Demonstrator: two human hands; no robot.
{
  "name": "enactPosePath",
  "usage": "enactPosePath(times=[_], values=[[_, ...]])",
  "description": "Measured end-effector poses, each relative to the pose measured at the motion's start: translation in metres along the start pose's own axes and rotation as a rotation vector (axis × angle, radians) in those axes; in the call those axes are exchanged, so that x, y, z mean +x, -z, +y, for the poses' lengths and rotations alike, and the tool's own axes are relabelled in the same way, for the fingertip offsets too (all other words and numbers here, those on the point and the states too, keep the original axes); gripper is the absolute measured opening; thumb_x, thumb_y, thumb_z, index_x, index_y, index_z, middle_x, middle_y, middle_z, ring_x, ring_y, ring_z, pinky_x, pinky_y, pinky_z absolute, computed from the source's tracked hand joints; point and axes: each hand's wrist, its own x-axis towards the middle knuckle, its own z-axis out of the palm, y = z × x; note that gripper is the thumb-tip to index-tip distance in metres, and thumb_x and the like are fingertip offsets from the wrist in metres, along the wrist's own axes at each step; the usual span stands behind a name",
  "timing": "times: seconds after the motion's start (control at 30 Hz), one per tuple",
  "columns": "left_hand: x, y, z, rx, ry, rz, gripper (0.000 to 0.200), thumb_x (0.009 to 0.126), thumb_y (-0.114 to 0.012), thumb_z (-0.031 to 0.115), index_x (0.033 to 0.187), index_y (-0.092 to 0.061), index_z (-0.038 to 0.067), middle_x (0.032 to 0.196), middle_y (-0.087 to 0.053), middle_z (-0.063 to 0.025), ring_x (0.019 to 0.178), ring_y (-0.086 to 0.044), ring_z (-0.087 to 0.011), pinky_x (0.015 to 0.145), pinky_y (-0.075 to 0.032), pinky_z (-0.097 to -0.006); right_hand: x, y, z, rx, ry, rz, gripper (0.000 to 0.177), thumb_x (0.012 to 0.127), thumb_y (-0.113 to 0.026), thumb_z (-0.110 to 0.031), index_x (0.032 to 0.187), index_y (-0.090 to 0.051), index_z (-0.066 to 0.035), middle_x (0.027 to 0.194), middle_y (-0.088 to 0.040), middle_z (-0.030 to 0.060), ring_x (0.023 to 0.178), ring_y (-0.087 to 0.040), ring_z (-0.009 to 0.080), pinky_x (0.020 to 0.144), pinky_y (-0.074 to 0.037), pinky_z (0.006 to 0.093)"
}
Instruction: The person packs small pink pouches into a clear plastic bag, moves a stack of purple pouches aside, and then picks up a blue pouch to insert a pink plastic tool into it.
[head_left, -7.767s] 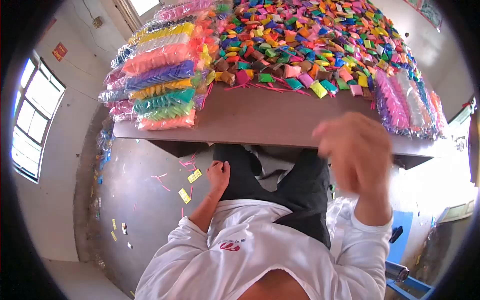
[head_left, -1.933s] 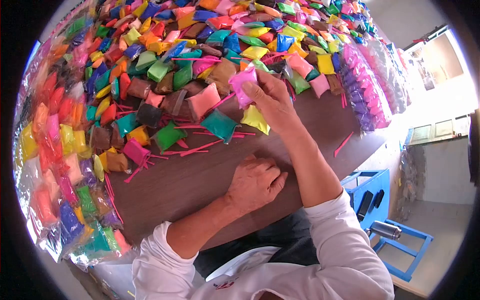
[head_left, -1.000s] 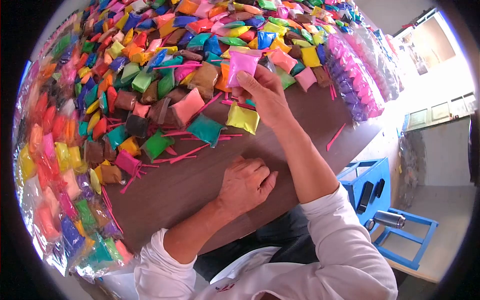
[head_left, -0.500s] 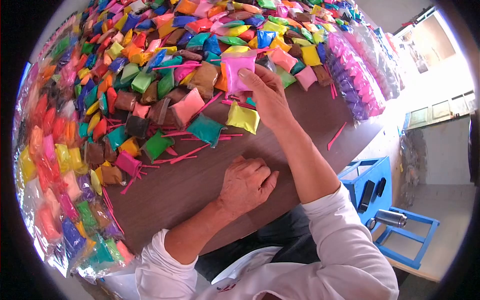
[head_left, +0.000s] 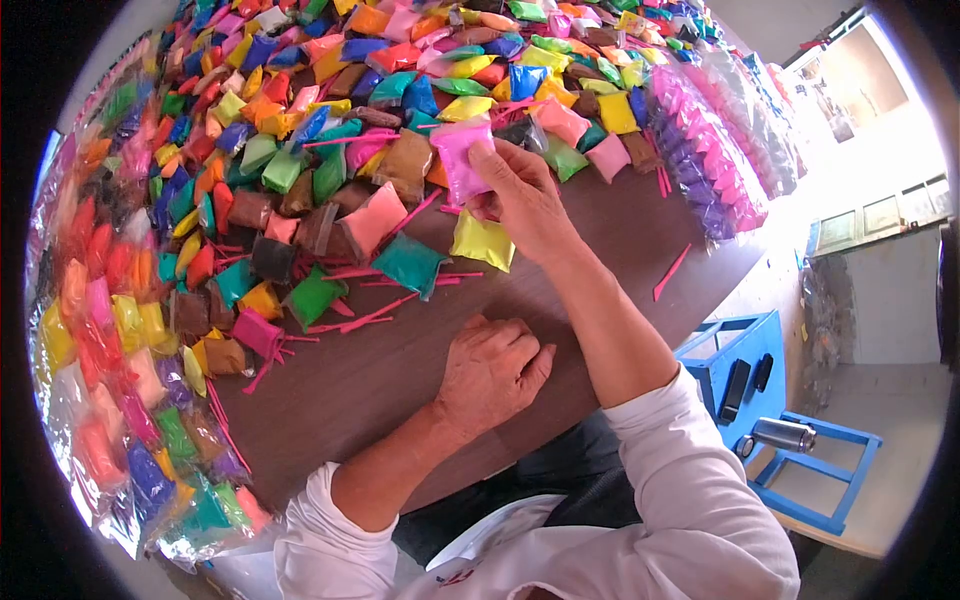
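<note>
My right hand [head_left: 522, 200] pinches a small pink packet [head_left: 462, 160] between thumb and fingers, raised over the near edge of the pile. The packet is a soft, filled clear bag. Just below this hand a yellow packet [head_left: 483, 240] lies on the table, with a teal packet [head_left: 411, 264] to its left. My left hand [head_left: 492, 372] rests on the brown table [head_left: 330, 400] with its fingers curled in a loose fist. Nothing sticks out of it, though its palm side is hidden. Thin pink strips [head_left: 365, 322] lie between the left hand and the pile.
A large heap of colourful packets [head_left: 330, 110] covers the far and left parts of the table. Big clear bags of packets [head_left: 705, 150] stand at the right end. One loose pink strip [head_left: 673, 272] lies near the right edge. Beside the table, a blue stool [head_left: 830, 480] and a metal flask [head_left: 783, 434] show.
My right hand has moved slightly left and down with the pink packet, still pinching it. My left hand stays in nearly the same place.
</note>
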Motion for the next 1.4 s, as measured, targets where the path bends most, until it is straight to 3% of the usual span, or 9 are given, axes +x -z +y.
enactPosePath(times=[0.23, 0.33, 0.53, 0.63, 0.83, 0.93, 1.13, 1.23, 1.4], values=[[-0.002, 0.0, 0.0, -0.001, -0.004, 0.025, 0.023, 0.081, -0.067, 0.018, 0.065, -0.057, 0.005, 0.07, -0.056, -0.0107, 0.065, -0.057, -0.0296, 0.065, -0.045, -0.0414, 0.0, -0.001, -0.001, -0.177, 0.02, 0.059, 0.025, 0.095, -0.063, -0.031, 0.1, -0.065, -0.007, 0.075, -0.06, -0.0036, 0.06, -0.049, 0.0028, 0.051, -0.04, 0.0198], [-0.002, -0.002, -0.001, -0.026, 0.004, 0.043, 0.023, 0.079, -0.07, 0.017, 0.065, -0.055, 0.006, 0.069, -0.056, -0.0094, 0.064, -0.056, -0.0305, 0.064, -0.044, -0.042, 0.002, 0.004, 0.001, -0.135, 0.027, 0.03, 0.025, 0.094, -0.065, -0.031, 0.101, -0.065, -0.006, 0.078, -0.062, -0.0029, 0.061, -0.052, 0.0032, 0.053, -0.043, 0.0198], [-0.002, -0.001, 0.0, -0.027, 0.017, 0.025, 0.022, 0.078, -0.07, 0.016, 0.065, -0.055, 0.006, 0.069, -0.056, -0.0101, 0.064, -0.056, -0.031, 0.064, -0.045, -0.0416, 0.001, -0.006, -0.004, -0.046, 0.013, 0.179, 0.028, 0.093, -0.067, -0.03, 0.105, -0.065, -0.005, 0.085, -0.065, -0.0021, 0.069, -0.059, 0.0038, 0.059, -0.047, 0.0189], [-0.002, -0.001, 0.0, -0.032, 0.007, 0.049, 0.022, 0.078, -0.07, 0.016, 0.065, -0.056, 0.005, 0.07, -0.056, -0.0103, 0.064, -0.056, -0.0313, 0.064, -0.045, -0.0417, 0.002, -0.003, 0.0, -0.105, 0.153, 0.066, 0.027, 0.092, -0.068, -0.027, 0.107, -0.065, -0.005, 0.089, -0.065, -0.001, 0.074, -0.059, 0.0039, 0.062, -0.048, 0.0191], [-0.002, -0.002, 0.0, -0.038, 0.015, 0.043, 0.022, 0.078, -0.07, 0.016, 0.066, -0.056, 0.005, 0.071, -0.057, -0.0104, 0.064, -0.056, -0.0318, 0.064, -0.045, -0.0419, -0.001, 0.001, -0.007, -0.081, 0.018, 0.114, 0.031, 0.086, -0.069, -0.013, 0.113, -0.059, -0.003, 0.091, -0.064, -0.0008, 0.077, -0.059, 0.0049, 0.068, -0.048, 0.0204], [-0.002, -0.001, 0.0, -0.032, 0.017, 0.033, 0.021, 0.078, -0.07, 0.016, 0.066, -0.057, 0.005, 0.072, -0.058, -0.0104, 0.064, -0.057, -0.0318, 0.065, -0.045, -0.0417, 0.0, -0.004, -0.006, -0.056, 0.098, 0.135, 0.034, 0.084, -0.068, -0.01, 0.115, -0.056, -0.003, 0.091, -0.062, 0.0018, 0.078, -0.059, 0.0078, 0.067, -0.047, 0.0224], [-0.002, -0.002, 0.0, -0.032, 0.021, 0.029, 0.022, 0.079, -0.07, 0.016, 0.065, -0.057, 0.005, 0.071, -0.058, -0.0101, 0.064, -0.057, -0.0308, 0.064, -0.045, -0.0416, 0.001, -0.001, -0.003, -0.102, 0.012, 0.131, 0.036, 0.08, -0.07, -0.006, 0.114, -0.056, -0.004, 0.095, -0.063, 0.003, 0.078, -0.061, 0.0091, 0.07, -0.051, 0.0237], [-0.002, -0.003, -0.001, -0.04, 0.017, 0.04, 0.023, 0.079, -0.07, 0.016, 0.064, -0.057, 0.005, 0.07, -0.058, -0.0099, 0.063, -0.057, -0.0306, 0.063, -0.045, -0.0416, 0.001, 0.003, -0.002, -0.018, 0.061, 0.101, 0.034, 0.081, -0.073, -0.009, 0.111, -0.058, -0.002, 0.091, -0.062, 0.0019, 0.073, -0.06, 0.0077, 0.063, -0.05, 0.022], [-0.002, -0.003, -0.001, -0.037, 0.022, 0.032, 0.022, 0.079, -0.07, 0.015, 0.064, -0.056, 0.005, 0.069, -0.057, -0.0101, 0.062, -0.057, -0.0309, 0.063, -0.045, -0.0414, -0.003, -0.011, -0.013, -0.026, 0.054, 0.121, 0.034, 0.083, -0.074, -0.01, 0.112, -0.059, 0.0, 0.09, -0.064, 0.0041, 0.072, -0.06, 0.008, 0.061, -0.05, 0.0214]])
